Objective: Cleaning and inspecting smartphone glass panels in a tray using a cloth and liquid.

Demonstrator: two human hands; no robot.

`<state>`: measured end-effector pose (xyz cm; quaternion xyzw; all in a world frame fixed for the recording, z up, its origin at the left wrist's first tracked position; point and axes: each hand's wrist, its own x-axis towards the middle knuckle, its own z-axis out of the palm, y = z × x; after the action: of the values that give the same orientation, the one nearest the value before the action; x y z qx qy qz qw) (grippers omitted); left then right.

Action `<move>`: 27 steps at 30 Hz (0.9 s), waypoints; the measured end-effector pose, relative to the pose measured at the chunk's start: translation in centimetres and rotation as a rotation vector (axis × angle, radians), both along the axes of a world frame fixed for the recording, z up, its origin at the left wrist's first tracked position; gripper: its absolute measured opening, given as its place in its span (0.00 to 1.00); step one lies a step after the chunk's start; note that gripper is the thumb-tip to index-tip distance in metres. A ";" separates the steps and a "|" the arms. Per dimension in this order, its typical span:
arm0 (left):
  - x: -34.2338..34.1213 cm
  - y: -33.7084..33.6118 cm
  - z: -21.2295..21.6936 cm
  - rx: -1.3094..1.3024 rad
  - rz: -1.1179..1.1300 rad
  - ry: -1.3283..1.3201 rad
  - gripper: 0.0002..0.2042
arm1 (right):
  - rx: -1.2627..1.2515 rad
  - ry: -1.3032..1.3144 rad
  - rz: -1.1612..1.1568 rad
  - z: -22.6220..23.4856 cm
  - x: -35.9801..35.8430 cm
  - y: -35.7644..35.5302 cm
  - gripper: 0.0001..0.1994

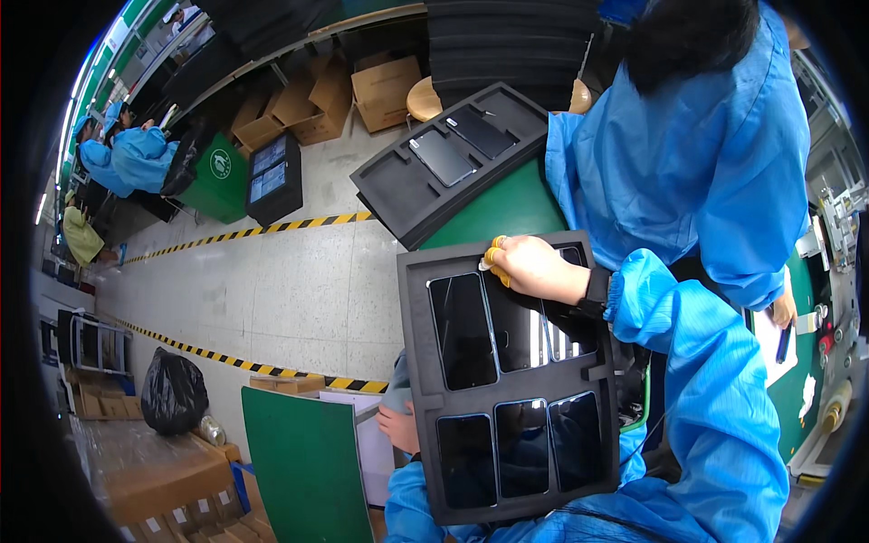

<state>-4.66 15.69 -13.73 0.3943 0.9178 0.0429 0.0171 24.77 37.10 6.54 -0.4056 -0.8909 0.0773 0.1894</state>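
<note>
A black foam tray [416, 362] is tilted up in front of me and holds several glossy black smartphones with thin blue edges, set in two rows. My right hand [540, 268] reaches over the far row, with yellow covers on its fingertips. Its thumb and fingers are pinched together at the top of the middle smartphone [518, 330]; a small whitish bit shows there, too small to name. Beside the tray's left edge is my left hand [398, 427], its fingers stretched out and partly hidden by the tray. The near row includes a smartphone [466, 462] at the left.
Another foam tray [380, 176] with two phones lies on the green table [507, 213] ahead. A co-worker in a blue smock [670, 163] sits at the right. Left are a green panel [303, 462], cartons [163, 471], a black bag [172, 394] and a green bin [217, 181].
</note>
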 end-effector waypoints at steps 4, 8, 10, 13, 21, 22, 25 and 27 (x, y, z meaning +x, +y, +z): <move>0.1 0.0 -0.6 0.001 -0.008 0.056 0.28 | -0.031 -0.007 0.131 0.3 0.5 -1.7 0.05; 0.1 -0.2 0.0 -0.011 -0.006 0.078 0.26 | -0.194 -0.039 0.395 0.8 0.5 -8.1 0.05; 0.3 0.0 0.5 -0.002 -0.004 0.088 0.26 | -0.302 -0.003 0.477 1.3 1.0 -9.7 0.05; 0.2 -0.1 0.6 0.019 -0.001 0.076 0.26 | -0.343 0.066 0.347 2.9 1.5 -8.5 0.09; 0.2 0.1 0.2 -0.004 0.013 0.101 0.27 | -0.025 0.005 0.075 0.6 0.2 0.7 0.09; 0.2 0.1 0.5 -0.029 0.022 0.086 0.27 | -0.037 0.006 0.067 0.4 -0.4 0.6 0.08; -0.3 -0.1 -0.5 -0.010 -0.009 0.105 0.27 | -0.092 0.089 -0.049 -0.5 -2.6 0.1 0.08; -0.2 -0.2 -0.6 0.009 -0.013 0.110 0.27 | -0.161 0.085 -0.089 -1.0 -4.0 0.0 0.09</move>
<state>-4.88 15.49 -14.32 0.4020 0.9146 0.0253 -0.0350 20.80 37.05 5.59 -0.4549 -0.8541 0.1571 0.1971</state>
